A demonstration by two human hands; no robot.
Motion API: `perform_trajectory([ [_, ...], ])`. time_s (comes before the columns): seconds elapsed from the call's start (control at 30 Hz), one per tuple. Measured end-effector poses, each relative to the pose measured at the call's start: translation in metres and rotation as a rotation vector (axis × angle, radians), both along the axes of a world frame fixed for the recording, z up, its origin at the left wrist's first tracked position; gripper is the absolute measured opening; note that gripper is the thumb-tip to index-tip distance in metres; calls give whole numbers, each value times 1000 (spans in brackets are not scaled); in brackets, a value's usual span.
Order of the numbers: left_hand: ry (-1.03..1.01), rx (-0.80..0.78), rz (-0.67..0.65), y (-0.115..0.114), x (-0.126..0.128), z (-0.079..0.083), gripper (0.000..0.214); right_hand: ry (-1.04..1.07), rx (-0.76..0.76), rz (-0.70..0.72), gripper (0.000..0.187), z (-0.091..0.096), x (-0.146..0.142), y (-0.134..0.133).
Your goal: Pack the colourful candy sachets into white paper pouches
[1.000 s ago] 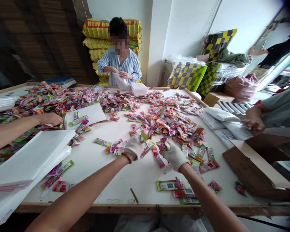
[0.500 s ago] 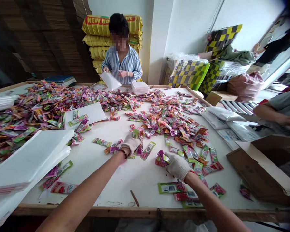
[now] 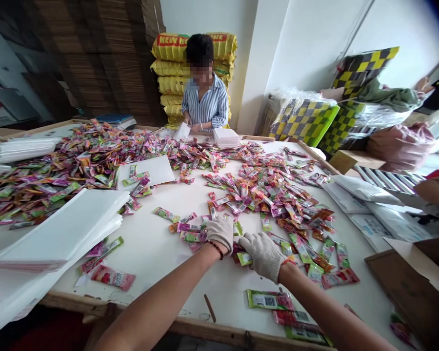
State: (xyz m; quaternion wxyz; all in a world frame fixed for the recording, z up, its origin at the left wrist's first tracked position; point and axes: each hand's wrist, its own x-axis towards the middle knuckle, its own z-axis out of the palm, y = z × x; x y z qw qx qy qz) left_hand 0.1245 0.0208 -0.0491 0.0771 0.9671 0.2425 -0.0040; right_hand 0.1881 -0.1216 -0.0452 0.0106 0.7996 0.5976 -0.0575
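Observation:
Both my hands wear white knit gloves and rest close together on a white table [image 3: 161, 253] among colourful snack sachets. My left hand [image 3: 220, 232] is curled over a small bunch of pink and green sachets [image 3: 190, 233]. My right hand [image 3: 261, 253] is closed on a few sachets [image 3: 243, 257] at its fingertips. A loose spread of sachets [image 3: 274, 195] lies just beyond both hands. Three flat sachets [image 3: 269, 300] lie near my right forearm.
A big heap of sachets [image 3: 58, 170] covers the table's left. White bag stacks [image 3: 58, 234] sit at the near left. A person in a striped shirt [image 3: 205, 105] works at the far side. A cardboard box [image 3: 413, 287] and white bags [image 3: 366, 190] are at the right.
My two hands have drawn together toward the table's near middle, gathering sachets. The view has shifted left. The person opposite lowered a white bag, and the arm at the left is gone from view.

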Motion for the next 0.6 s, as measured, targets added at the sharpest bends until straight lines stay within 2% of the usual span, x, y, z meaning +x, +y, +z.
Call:
perform_trajectory([
  [0.1, -14, 75, -41, -4, -24, -9, 30, 86, -16, -79, 39, -4, 9, -18],
  [0.17, -30, 77, -144, -6, -36, -15, 30, 176, 13, -185, 39, -6, 23, -23],
  [0.27, -45, 29, -317, -7, -45, -17, 19, 276, 156, -328, 54, -1, 49, -10],
  [0.33, -83, -18, -404, -10, -46, -15, 15, 260, 257, -327, 59, 8, 65, 16],
  [0.4, -126, -89, -501, -14, -46, -12, 19, 176, 258, -285, 55, 19, 77, 53],
  [0.5, -95, -215, -578, -20, -49, -11, 25, 68, 129, -242, 49, 27, 88, 112],
  [0.6, -51, -279, -588, -22, -52, -15, 25, 66, -10, -245, 50, 17, 99, 156],
])
